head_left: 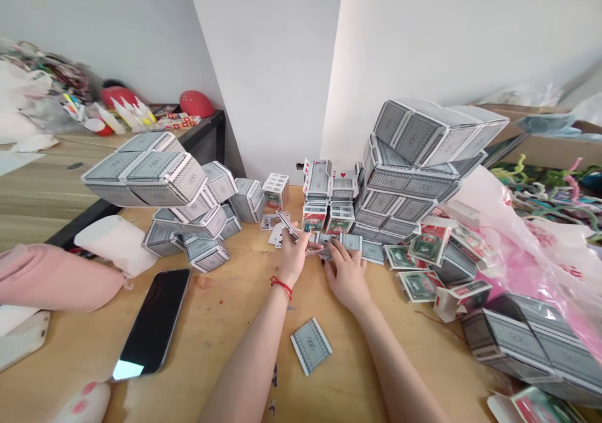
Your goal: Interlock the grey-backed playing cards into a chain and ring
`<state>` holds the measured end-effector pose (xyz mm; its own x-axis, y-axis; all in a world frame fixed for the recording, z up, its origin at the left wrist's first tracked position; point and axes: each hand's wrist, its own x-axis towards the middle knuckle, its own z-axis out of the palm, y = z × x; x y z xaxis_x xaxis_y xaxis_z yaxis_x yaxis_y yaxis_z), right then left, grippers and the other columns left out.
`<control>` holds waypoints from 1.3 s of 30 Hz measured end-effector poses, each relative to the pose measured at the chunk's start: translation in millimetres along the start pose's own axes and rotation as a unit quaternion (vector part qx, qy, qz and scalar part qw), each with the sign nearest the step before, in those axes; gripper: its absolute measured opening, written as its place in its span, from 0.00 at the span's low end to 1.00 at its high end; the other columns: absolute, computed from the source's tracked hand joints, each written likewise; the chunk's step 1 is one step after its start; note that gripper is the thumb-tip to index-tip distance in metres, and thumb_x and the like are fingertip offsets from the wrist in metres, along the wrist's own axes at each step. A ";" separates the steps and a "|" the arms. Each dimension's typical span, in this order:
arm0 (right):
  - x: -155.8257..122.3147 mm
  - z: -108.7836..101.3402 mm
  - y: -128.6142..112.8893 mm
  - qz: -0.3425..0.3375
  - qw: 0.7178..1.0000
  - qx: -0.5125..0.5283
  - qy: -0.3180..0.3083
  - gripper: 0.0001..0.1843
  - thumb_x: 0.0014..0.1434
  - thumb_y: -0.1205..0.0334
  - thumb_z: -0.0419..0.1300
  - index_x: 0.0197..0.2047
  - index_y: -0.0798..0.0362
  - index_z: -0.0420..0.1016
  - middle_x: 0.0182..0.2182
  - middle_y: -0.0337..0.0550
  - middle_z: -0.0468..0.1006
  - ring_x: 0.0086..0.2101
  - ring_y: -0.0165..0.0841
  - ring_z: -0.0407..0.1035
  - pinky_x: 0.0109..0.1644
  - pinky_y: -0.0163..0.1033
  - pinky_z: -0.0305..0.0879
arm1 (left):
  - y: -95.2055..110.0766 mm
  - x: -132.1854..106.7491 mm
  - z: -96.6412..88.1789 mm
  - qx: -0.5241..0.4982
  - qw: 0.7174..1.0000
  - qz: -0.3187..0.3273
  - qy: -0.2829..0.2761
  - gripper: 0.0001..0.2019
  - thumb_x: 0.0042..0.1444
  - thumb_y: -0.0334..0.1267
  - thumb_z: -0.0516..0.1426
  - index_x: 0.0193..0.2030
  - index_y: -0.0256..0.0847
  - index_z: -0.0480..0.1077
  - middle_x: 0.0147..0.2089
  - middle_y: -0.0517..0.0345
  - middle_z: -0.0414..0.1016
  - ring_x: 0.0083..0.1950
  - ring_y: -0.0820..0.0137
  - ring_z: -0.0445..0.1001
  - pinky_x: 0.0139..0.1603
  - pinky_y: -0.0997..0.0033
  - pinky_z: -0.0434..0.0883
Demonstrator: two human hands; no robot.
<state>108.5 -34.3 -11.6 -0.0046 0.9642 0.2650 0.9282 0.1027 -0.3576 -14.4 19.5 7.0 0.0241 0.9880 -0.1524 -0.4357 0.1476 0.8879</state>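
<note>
My left hand (pixel 294 255) is closed on a few playing cards (pixel 286 223), held at a slant with the thumb on top. Close beside it, my right hand (pixel 348 278) has its fingers and thumb at the edges of a grey-backed playing card (pixel 323 242) low over the table. Just beyond stand red and green card boxes (pixel 313 218) with grey-backed cards stacked on them. Loose face-up cards (pixel 274 222) lie left of my left hand. One folded grey-backed card (pixel 311 346) rests on the table between my forearms.
Stacked blocks made of cards rise at left (pixel 160 175) and right (pixel 409 178). Several card boxes (pixel 421 285) lie by a pink plastic bag (pixel 517 253). A phone (pixel 153 322) and a pink roll (pixel 61 277) sit at left. A wall (pixel 268 78) stands behind.
</note>
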 end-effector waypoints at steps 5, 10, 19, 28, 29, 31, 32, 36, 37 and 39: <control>-0.7 0.8 0.8 0.015 1.000 -0.005 0.020 0.22 0.55 0.60 0.51 0.53 0.48 0.63 0.47 0.50 0.67 0.41 0.44 0.59 0.40 0.47 0.54 | 1.0 0.2 -3.4 -0.048 0.997 -0.011 -0.067 0.25 0.50 0.55 0.51 0.50 0.42 0.58 0.33 0.58 0.69 0.31 0.70 0.73 0.35 0.66 0.71; -0.5 3.1 3.7 -0.001 1.000 0.020 0.025 0.23 0.54 0.56 0.52 0.54 0.48 0.61 0.51 0.48 0.65 0.43 0.44 0.58 0.42 0.48 0.54 | 4.9 1.2 -7.8 -0.084 0.991 -0.009 -0.101 0.29 0.52 0.59 0.44 0.49 0.39 0.66 0.38 0.51 0.72 0.33 0.68 0.72 0.34 0.66 0.69; 1.9 5.9 8.2 0.029 0.981 0.170 0.085 0.26 0.48 0.54 0.59 0.49 0.53 0.63 0.43 0.51 0.66 0.40 0.41 0.63 0.43 0.47 0.61 | 1.9 8.5 -13.3 -0.080 0.993 0.047 -0.068 0.30 0.51 0.60 0.45 0.52 0.39 0.64 0.41 0.50 0.72 0.36 0.68 0.71 0.37 0.69 0.68; 4.4 9.7 14.8 0.189 0.893 0.385 0.136 0.25 0.43 0.62 0.61 0.47 0.53 0.65 0.44 0.51 0.61 0.34 0.36 0.66 0.35 0.44 0.69 | 6.3 1.8 -11.0 -0.001 0.994 0.107 0.021 0.25 0.54 0.52 0.48 0.52 0.36 0.63 0.40 0.50 0.72 0.35 0.69 0.73 0.35 0.70 0.69; 4.8 8.9 15.4 0.203 0.890 0.387 0.133 0.20 0.43 0.62 0.61 0.42 0.54 0.68 0.41 0.49 0.64 0.33 0.36 0.66 0.35 0.44 0.69 | 5.9 0.6 -10.2 0.013 0.992 0.121 0.025 0.24 0.54 0.50 0.49 0.52 0.37 0.63 0.39 0.51 0.72 0.34 0.69 0.72 0.35 0.70 0.69; 5.4 6.1 14.6 0.229 0.862 0.436 0.121 0.13 0.43 0.60 0.62 0.34 0.54 0.69 0.36 0.45 0.67 0.31 0.35 0.67 0.35 0.44 0.69 | 4.1 -1.0 -8.6 0.057 0.987 0.149 0.026 0.22 0.54 0.47 0.51 0.52 0.37 0.62 0.38 0.52 0.72 0.34 0.69 0.72 0.37 0.70 0.68; 5.7 4.2 13.1 0.238 0.830 0.493 0.107 0.13 0.43 0.59 0.62 0.33 0.54 0.67 0.34 0.43 0.69 0.31 0.35 0.68 0.34 0.44 0.70 | 2.9 -1.4 -7.9 0.085 0.983 0.163 0.022 0.21 0.54 0.46 0.51 0.52 0.37 0.62 0.37 0.52 0.72 0.35 0.69 0.72 0.38 0.70 0.68; 6.3 -5.2 3.4 0.247 0.662 0.707 0.018 0.19 0.44 0.60 0.63 0.38 0.50 0.60 0.33 0.38 0.73 0.29 0.34 0.72 0.30 0.45 0.72 | -2.5 -1.8 -6.4 0.193 0.958 0.211 -0.011 0.17 0.55 0.43 0.51 0.50 0.38 0.64 0.39 0.51 0.72 0.41 0.67 0.71 0.45 0.67 0.66; 6.2 -7.3 1.2 0.246 0.638 0.730 0.000 0.21 0.43 0.61 0.64 0.39 0.48 0.58 0.34 0.36 0.73 0.28 0.34 0.73 0.29 0.44 0.73 | -3.7 -1.8 -6.4 0.212 0.952 0.220 -0.016 0.17 0.55 0.43 0.50 0.49 0.38 0.64 0.39 0.51 0.72 0.41 0.67 0.71 0.46 0.66 0.66; 5.9 -10.4 -2.0 0.243 0.609 0.755 -0.028 0.26 0.43 0.63 0.64 0.44 0.45 0.56 0.33 0.34 0.73 0.27 0.33 0.73 0.27 0.43 0.74 | -5.7 -2.1 -6.8 0.244 0.941 0.235 -0.016 0.16 0.56 0.43 0.49 0.48 0.39 0.65 0.39 0.51 0.72 0.41 0.67 0.71 0.47 0.65 0.66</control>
<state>110.5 -31.4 0.0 0.0812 0.9729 -0.2165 -0.5741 -0.1319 -0.8081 -18.1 16.3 -0.7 -0.0379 0.9491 0.3128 0.0591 -0.3103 0.9488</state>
